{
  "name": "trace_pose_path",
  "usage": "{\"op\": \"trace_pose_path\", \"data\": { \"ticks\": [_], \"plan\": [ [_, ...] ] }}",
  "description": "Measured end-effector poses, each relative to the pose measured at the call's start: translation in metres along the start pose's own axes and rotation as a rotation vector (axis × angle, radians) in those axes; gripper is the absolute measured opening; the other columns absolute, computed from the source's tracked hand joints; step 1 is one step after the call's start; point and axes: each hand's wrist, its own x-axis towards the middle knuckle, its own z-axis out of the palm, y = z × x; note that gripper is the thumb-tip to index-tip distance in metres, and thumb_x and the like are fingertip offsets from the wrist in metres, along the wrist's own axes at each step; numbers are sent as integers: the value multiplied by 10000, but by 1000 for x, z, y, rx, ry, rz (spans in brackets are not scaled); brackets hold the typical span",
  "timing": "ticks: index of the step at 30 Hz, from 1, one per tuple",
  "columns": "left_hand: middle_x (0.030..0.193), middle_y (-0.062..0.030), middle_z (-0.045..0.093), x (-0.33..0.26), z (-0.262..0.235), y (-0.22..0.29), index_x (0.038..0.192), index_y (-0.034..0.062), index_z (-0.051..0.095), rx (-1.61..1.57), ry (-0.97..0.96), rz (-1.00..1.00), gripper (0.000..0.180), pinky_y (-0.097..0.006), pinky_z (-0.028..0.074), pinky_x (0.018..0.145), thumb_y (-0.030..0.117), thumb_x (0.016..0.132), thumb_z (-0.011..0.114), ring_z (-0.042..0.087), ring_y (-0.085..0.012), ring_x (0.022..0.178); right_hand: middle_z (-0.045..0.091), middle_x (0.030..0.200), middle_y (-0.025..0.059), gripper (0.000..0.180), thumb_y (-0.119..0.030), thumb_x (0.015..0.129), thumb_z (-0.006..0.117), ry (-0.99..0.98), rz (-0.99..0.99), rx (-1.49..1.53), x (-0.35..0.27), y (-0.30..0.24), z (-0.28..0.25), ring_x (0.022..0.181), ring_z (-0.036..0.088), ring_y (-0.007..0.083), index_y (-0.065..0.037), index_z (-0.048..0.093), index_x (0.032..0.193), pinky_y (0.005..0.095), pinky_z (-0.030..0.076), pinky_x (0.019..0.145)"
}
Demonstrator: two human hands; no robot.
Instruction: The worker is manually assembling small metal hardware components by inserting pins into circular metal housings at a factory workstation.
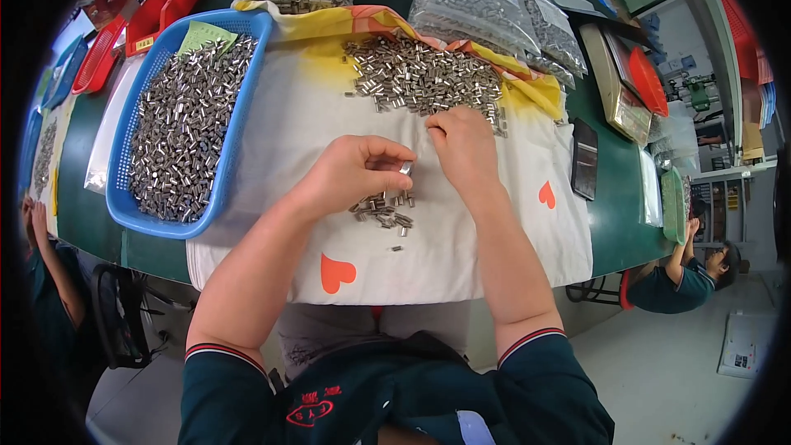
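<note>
a large heap of small metal sleeves (424, 78) on the white cloth (461, 239) looks unsorted and only a small cluster (384, 210) sits sorted, with the left hand (354, 169) grip pinching one sleeve (406, 168) and the right hand (463, 144) fingers curled at the heap's edge, its grip unclear.

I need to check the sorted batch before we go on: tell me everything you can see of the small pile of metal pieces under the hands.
The small heap of short shiny silver metal cylinders lies on the white cloth with orange hearts, loosely scattered, with one or two strays just below it. It sits beneath the left hand, whose fingertips pinch one such piece above it. The right hand rests beside it, toward the larger pile.
</note>
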Motion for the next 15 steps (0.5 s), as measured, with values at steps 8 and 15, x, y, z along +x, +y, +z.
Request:
{"op": "trace_pose_path", "data": {
  "ticks": [8, 15],
  "plan": [
    [873, -32, 609, 4, -3, -7, 1046, -26, 567, -215, 84, 74, 332, -189, 463, 694, 37, 735, 668, 561, -66, 792, 590, 773, 50, 60, -44, 737, 589, -158, 185, 716, -12, -30, -37, 740, 552, 151, -23, 612, 789, 263, 431, 691],
    [867, -31, 618, 7, -2, -10, 1031, -24, 583, -157, 106, 104, 317, -191, 462, 687, 31, 732, 670, 564, -66, 777, 596, 720, 73, 69, -50, 708, 606, -184, 105, 591, -18, -34, -37, 686, 575, 184, -25, 612, 772, 270, 450, 641]
  ]
}}
